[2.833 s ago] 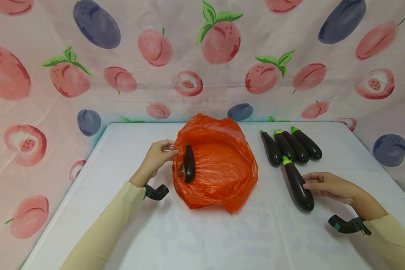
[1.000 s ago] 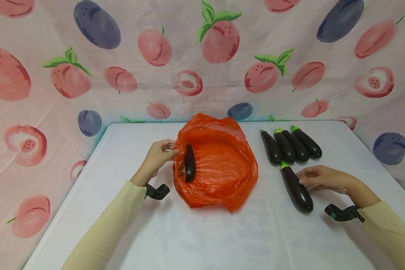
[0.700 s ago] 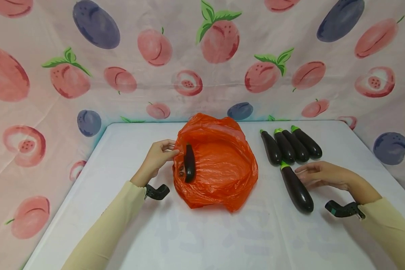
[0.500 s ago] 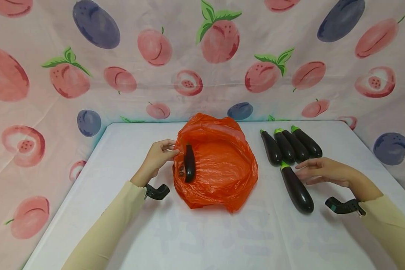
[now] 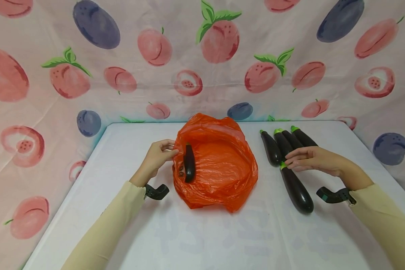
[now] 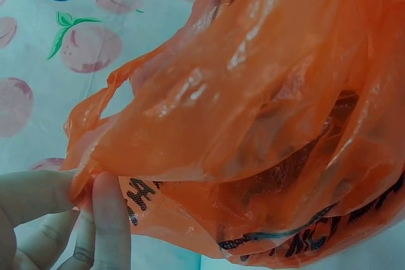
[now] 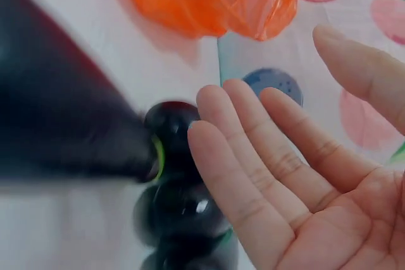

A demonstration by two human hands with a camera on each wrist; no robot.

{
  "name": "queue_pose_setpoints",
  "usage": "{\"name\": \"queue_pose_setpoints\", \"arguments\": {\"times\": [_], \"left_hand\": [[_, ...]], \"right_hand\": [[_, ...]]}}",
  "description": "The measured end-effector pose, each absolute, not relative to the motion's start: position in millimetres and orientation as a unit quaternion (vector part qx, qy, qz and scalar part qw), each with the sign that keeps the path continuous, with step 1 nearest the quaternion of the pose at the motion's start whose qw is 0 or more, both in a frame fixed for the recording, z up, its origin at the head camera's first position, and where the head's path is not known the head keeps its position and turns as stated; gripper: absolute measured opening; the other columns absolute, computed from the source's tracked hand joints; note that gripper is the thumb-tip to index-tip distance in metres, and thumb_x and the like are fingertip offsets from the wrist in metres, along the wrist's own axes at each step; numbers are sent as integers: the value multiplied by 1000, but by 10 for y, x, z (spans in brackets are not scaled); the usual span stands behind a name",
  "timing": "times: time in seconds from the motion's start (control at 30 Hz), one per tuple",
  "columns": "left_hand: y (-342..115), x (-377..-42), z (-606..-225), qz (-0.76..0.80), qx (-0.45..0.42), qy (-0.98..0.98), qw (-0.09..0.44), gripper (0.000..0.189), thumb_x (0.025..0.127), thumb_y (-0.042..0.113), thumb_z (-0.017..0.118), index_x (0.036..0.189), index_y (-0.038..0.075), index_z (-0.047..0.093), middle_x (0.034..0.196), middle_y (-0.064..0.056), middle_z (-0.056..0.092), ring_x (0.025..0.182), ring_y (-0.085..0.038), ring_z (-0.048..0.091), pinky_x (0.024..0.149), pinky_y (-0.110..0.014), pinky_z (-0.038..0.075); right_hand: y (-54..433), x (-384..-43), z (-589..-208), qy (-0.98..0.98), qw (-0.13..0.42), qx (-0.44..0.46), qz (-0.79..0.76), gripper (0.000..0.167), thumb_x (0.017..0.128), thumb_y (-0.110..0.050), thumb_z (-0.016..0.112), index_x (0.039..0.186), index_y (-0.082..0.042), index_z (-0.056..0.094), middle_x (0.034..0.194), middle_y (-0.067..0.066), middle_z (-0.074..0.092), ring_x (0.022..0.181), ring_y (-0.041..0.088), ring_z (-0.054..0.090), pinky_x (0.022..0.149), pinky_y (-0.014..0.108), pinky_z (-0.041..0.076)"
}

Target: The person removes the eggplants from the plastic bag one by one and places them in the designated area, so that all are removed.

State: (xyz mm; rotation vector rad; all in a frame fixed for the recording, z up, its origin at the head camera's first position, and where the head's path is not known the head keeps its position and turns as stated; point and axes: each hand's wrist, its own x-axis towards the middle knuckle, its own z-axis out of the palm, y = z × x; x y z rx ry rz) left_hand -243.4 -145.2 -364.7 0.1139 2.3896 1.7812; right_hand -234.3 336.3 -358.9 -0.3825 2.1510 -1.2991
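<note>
My left hand [image 5: 156,158] pinches the left rim of an orange plastic bag [image 5: 222,165]; in the left wrist view thumb and finger squeeze a fold of its film [image 6: 158,150]. One dark eggplant [image 5: 189,165] lies inside the bag along its left side. My right hand [image 5: 318,160] hovers with its fingers extended, nothing in its grasp. Its fingertips overlap the green stem end of the nearest eggplant [image 5: 298,193], which lies on the table to the bag's right. Behind the hand, several more eggplants [image 5: 270,148] lie in a row, partly covered by it.
A white-covered table [image 5: 219,240] bears everything. Behind it and along the left hangs a pink cloth [image 5: 128,101] printed with peaches and plums. A black wrist camera [image 5: 334,195] sticks out under the right wrist, close to the near eggplant.
My right hand has let go of the near eggplant and moved up and slightly left toward the row, its fingers straightening. That eggplant has shifted slightly. The left hand and bag have stayed put.
</note>
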Motion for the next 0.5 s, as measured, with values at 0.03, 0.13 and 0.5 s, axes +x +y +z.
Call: {"name": "queue_pose_setpoints", "arguments": {"times": [0.03, 0.13, 0.5], "left_hand": [[-1452, -2433, -3645, 596, 38, 798, 80, 30, 90, 8, 60, 118, -4, 58, 100, -14, 65, 72, -4, 64, 76, -28, 57], [-1456, -2429, -3645, 598, 39, 796, 80, 31, 90, 7, 59, 118, -5, 57, 98, -12, 65, 71, -3, 63, 75, -27, 57], [-1463, -2424, -3647, 602, 41, 794, 80, 31, 90, 6, 59, 118, -5, 57, 92, -6, 64, 70, -3, 63, 73, -25, 57]], "right_hand": [[3325, -2355, -3571, 809, 293, -147, -488, 50, 93, -11, 56, 131, 16, 37, 114, 0, 67, 102, 11, 66, 86, 25, 54], [3221, -2396, -3533, 805, 284, -170, -492, 48, 94, -10, 55, 130, 16, 38, 114, 0, 67, 102, 14, 66, 87, 26, 55], [2864, -2532, -3506, 808, 241, -194, -502, 37, 92, -8, 58, 124, 7, 49, 107, -4, 68, 100, 10, 66, 86, 26, 55]]}}
